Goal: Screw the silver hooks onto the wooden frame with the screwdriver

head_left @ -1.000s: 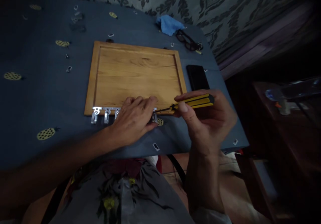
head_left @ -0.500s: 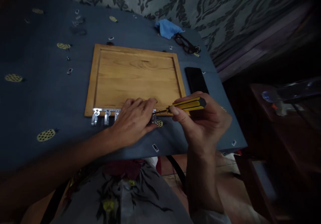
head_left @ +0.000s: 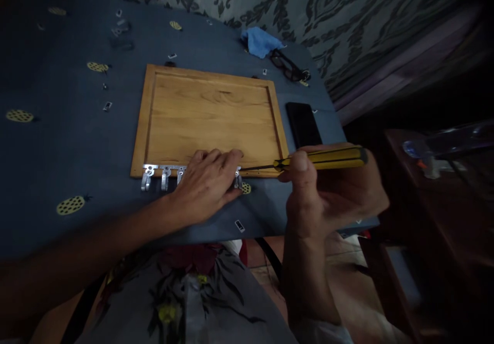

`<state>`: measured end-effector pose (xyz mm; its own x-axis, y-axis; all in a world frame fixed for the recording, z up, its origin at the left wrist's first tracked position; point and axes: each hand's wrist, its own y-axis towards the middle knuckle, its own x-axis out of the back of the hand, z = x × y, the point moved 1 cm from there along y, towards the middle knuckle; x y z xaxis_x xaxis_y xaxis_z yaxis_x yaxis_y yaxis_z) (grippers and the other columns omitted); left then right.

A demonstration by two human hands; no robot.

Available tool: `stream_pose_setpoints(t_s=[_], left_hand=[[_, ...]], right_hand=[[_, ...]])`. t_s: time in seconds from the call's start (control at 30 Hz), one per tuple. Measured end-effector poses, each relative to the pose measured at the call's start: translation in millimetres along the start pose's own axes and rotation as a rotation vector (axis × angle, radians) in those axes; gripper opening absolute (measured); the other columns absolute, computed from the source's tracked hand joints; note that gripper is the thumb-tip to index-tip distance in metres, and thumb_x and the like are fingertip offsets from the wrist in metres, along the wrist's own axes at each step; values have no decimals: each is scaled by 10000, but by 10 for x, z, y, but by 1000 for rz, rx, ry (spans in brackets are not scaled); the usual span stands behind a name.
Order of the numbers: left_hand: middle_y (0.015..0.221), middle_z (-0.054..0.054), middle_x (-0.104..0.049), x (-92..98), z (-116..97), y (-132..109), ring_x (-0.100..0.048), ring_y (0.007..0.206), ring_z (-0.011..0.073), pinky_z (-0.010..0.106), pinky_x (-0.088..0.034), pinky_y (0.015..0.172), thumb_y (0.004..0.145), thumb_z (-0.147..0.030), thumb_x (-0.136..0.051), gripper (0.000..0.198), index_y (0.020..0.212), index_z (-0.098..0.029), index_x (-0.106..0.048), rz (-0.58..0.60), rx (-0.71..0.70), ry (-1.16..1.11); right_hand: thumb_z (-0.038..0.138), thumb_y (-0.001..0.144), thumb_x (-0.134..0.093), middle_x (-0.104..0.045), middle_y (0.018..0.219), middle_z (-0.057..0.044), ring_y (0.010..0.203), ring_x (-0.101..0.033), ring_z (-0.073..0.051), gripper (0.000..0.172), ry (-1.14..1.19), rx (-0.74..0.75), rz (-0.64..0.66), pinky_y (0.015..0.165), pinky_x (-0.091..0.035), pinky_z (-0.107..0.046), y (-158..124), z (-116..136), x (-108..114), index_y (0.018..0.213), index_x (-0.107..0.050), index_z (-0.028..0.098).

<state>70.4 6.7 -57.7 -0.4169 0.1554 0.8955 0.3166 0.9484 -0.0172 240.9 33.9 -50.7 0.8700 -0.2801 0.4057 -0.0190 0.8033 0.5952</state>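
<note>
A framed wooden board lies on the table, and a silver metal hook strip runs along its near edge. My left hand is closed over the strip, its fingers on top and its thumb at the near side, hiding the strip's middle. Just beyond the thumb, a metal hook shows. In my right hand is a yellow and black screwdriver, held nearly level with the thumb along the handle. Its thin shaft points left, and the tip reaches the strip beside my left fingers; exact contact is too small to tell.
A black phone lies right of the board. Behind it are dark-framed glasses and a blue cloth. Small metal pieces sit at the far left. The patterned wall borders the table's back; dark furniture stands at right.
My right hand has shifted right and turned, drawing the screwdriver handle rightward; more of the shaft shows now. The left hand stays in place on the strip.
</note>
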Motion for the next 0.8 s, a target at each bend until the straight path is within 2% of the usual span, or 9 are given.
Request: stream_pose_setpoints(t_s=[0.07, 0.13, 0.3, 0.57, 0.8], left_hand=[[1278, 127, -698, 2, -4, 2, -605, 1246, 332, 458, -438, 1000, 940, -311, -720, 506, 1334, -142, -452, 8, 7, -3], [1285, 131, -698, -2, -3, 1, -610, 1237, 329, 453, -441, 985, 935, -302, -721, 507, 1332, -146, -448, 1, 0, -3], [1281, 142, -697, -18, 11, -8, -615, 1214, 330, 455, -444, 970, 940, -313, -709, 502, 1328, -139, -443, -42, -28, 10], [1277, 131, -696, 4, -4, -2, -604, 1232, 341, 466, -441, 983, 946, -319, -709, 520, 1348, -130, -439, -8, -9, 17], [1288, 134, -693, -25, 13, -9, -613, 1222, 329, 460, -449, 976, 944, -316, -705, 517, 1344, -145, -426, -41, -22, 18]], right_hand=[[404, 925, -742, -655, 789, 13, 677, -648, -182, 161, 14, 7, -29, 611, -523, -352, 36, 33, 2, 879, -663, 272], [407, 924, -744, -647, 745, 16, 635, -632, -182, 146, 18, 9, -10, 588, -502, -353, 51, 45, -8, 863, -688, 286], [407, 922, -749, -646, 719, 24, 582, -605, -175, 124, -4, 23, 1, 580, -490, -356, 29, 15, -20, 884, -704, 297], [382, 913, -764, -660, 716, 30, 594, -614, -172, 102, -14, 54, 17, 584, -491, -344, 39, 20, -34, 879, -715, 299], [405, 883, -792, -628, 678, 40, 573, -581, -159, 222, -33, 114, 8, 534, -453, -320, 56, -5, -72, 790, -649, 263]])
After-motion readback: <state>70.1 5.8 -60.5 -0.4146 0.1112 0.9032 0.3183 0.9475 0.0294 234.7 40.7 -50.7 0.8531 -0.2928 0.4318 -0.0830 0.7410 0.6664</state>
